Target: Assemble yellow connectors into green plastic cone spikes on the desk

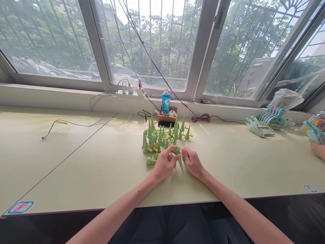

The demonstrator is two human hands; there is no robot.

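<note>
My left hand [165, 163] is closed around the top of a green plant watering spike [180, 165], whose pointed end slants down toward me. Right beside it, my right hand [192, 162] is closed in a pinch at the spike's side; its fingers hide what they grip. Just beyond both hands stands a cluster of similar green watering spikes [159, 137], most of them point up, with small yellow valves sticking out sideways. One green spike [151, 161] lies on its side to the left of my left hand.
Behind the cluster, a blue bottle [166, 102] stands by a cardboard box [167, 118] and a dark phone-like slab [168, 124]. Cables [203, 117] run along the windowsill. Bagged hangers [272, 117] lie right; another person's hand [317, 149] shows at the right edge.
</note>
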